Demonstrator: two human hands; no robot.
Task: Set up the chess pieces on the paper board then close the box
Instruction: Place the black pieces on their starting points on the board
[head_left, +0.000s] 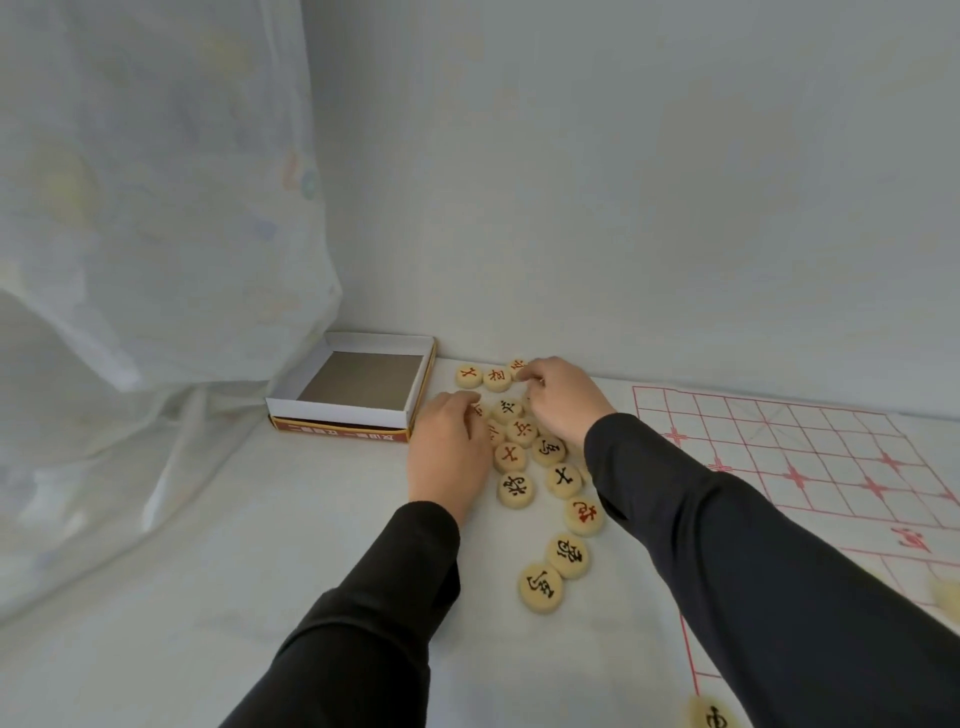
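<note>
Head view: the chess pieces (522, 431) lie in a loose heap, most with their characters showing, on the white-covered table (260, 519). The heap runs from the far edge towards the near side in a ragged line. The box (363, 410) stands open and holds nothing, just left of the heap's far end. A red-brown strip (337, 432) shows under its near wall, probably the lid.

The paper board (810, 457), with its red grid, lies to the right of the heap, and the squares in sight are almost all bare. One blurred piece (945, 597) sits at its right edge and another (714, 717) lies by its near left corner.

The left hand (449, 447) lies palm down on the heap's left side, fingers bent over the pieces. The right hand (558, 400) is curled over the far end, fingertips at the farthest pieces. Whether either hand actually grasps a piece cannot be told, as the fingers hide it.

The next move turns on one fact: the board lies to the right of the heap, on the right arm's side. The right hand is therefore the nearer carrier. The box is nearer the left hand.
</note>
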